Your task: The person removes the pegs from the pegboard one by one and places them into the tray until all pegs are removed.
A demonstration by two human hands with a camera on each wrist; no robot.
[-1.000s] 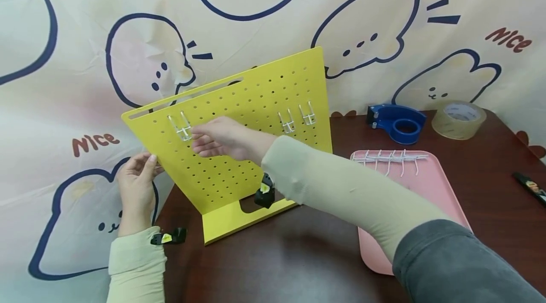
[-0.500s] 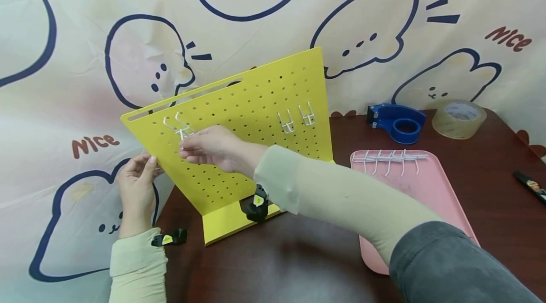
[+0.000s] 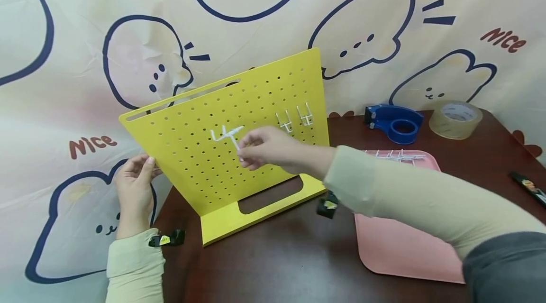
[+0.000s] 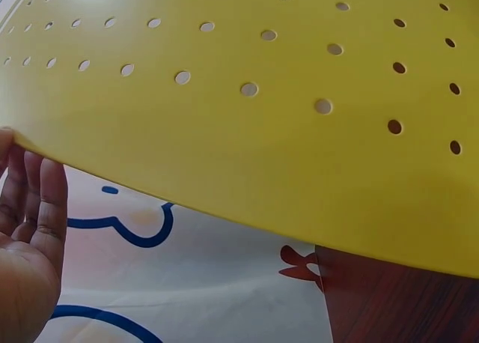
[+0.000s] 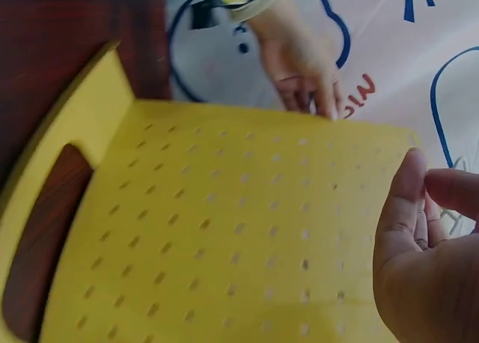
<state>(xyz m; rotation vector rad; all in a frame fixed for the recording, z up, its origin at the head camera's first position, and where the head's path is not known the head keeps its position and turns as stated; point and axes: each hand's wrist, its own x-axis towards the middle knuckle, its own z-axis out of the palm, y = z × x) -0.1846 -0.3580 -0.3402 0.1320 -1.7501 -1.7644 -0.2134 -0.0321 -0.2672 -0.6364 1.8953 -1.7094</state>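
A yellow pegboard (image 3: 251, 99) stands tilted on its foot on the table. My left hand (image 3: 135, 189) pinches its left edge, thumb on the front face; in the left wrist view the fingers (image 4: 51, 201) show below the edge. My right hand (image 3: 273, 149) holds a white double-prong wire hook (image 3: 232, 133) by its lower stem, in front of the board's middle. The right wrist view shows thumb and index finger meeting, with most of the hook hidden behind them. Two more white hooks, one inner (image 3: 285, 121) and one outer (image 3: 305, 114), hang on the board's right half.
On the right lies a pink tray (image 3: 405, 246) with several white wire hooks (image 3: 394, 156) along its far end, partly covered by my right forearm. Behind it are a blue tape dispenser (image 3: 394, 123) and a roll of clear tape (image 3: 455, 120). A black-handled item (image 3: 529, 189) lies far right.
My right hand has drawn the hook away from the board's upper left and moved it right, towards the middle. My left hand keeps its place on the edge.
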